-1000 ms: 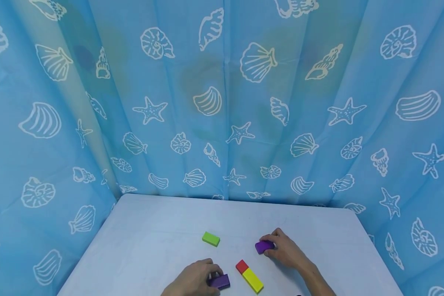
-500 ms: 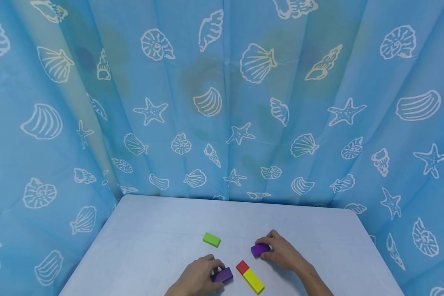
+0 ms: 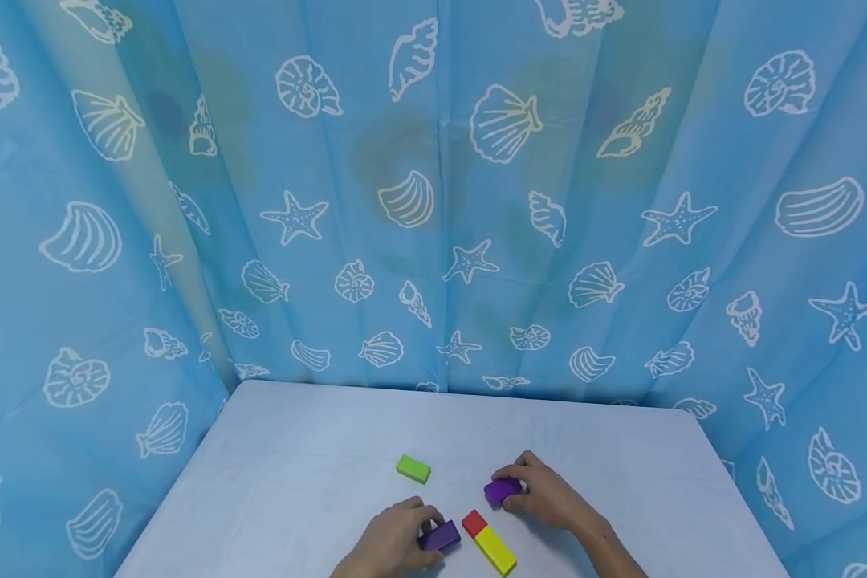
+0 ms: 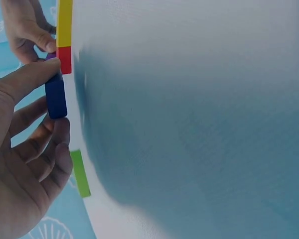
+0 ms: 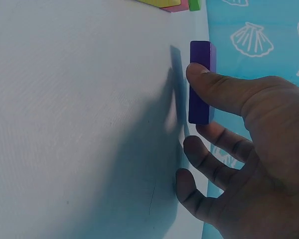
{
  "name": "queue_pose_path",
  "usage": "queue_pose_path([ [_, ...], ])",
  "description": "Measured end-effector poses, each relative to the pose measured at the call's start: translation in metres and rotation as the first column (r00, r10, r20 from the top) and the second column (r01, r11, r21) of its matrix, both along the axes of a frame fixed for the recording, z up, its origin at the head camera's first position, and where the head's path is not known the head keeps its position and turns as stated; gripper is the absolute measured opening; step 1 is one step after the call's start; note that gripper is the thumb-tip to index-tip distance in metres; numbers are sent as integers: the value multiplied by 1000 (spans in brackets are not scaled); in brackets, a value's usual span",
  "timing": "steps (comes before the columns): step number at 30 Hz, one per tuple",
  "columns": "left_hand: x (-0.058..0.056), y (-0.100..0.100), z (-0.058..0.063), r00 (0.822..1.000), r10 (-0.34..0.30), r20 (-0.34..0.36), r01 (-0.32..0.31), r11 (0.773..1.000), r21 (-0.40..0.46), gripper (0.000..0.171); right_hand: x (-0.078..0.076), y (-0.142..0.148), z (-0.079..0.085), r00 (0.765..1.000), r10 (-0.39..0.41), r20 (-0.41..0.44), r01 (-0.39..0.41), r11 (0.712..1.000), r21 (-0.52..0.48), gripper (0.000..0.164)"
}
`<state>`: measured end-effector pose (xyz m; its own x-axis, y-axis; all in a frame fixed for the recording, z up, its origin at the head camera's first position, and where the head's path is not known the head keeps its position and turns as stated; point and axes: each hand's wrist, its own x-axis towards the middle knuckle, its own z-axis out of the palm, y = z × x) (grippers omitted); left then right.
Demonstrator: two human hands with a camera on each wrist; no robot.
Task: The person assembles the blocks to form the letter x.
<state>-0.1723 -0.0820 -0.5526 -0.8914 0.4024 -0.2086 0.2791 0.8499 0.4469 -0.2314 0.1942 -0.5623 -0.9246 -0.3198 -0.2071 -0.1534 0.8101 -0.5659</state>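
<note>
My left hand (image 3: 393, 538) pinches a dark purple rectangular block (image 3: 441, 535) between thumb and fingers, left of the red and yellow pair. In the left wrist view this block (image 4: 56, 97) looks dark blue, with the thumb at its upper end. A brighter purple block (image 3: 502, 491) is gripped by my right hand (image 3: 549, 496), just beyond the pair. The right wrist view shows the thumb across that block (image 5: 200, 102), which is held above its shadow, the other fingers spread below. A small red block (image 3: 474, 523) lies end to end with a longer yellow block (image 3: 496, 551).
A light green block (image 3: 413, 468) lies on the white tabletop (image 3: 296, 457), beyond my left hand. Blue curtains (image 3: 405, 241) with white shell prints hang behind the table and along both sides.
Both hands have moved closer together with their purple blocks. The left has shifted right and slightly away; the right has come left and slightly nearer. The other blocks stay in place.
</note>
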Motion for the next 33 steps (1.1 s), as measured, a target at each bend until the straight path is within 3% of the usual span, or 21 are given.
queue_pose_path([
  [19,3,13,-2,998,48,30,-47,998,-41,36,2,-9,5,999,34,16,-34,999,21,33],
  [33,5,16,-7,998,56,-6,-57,997,-53,37,3,-14,1,995,96,4,-96,994,47,32],
])
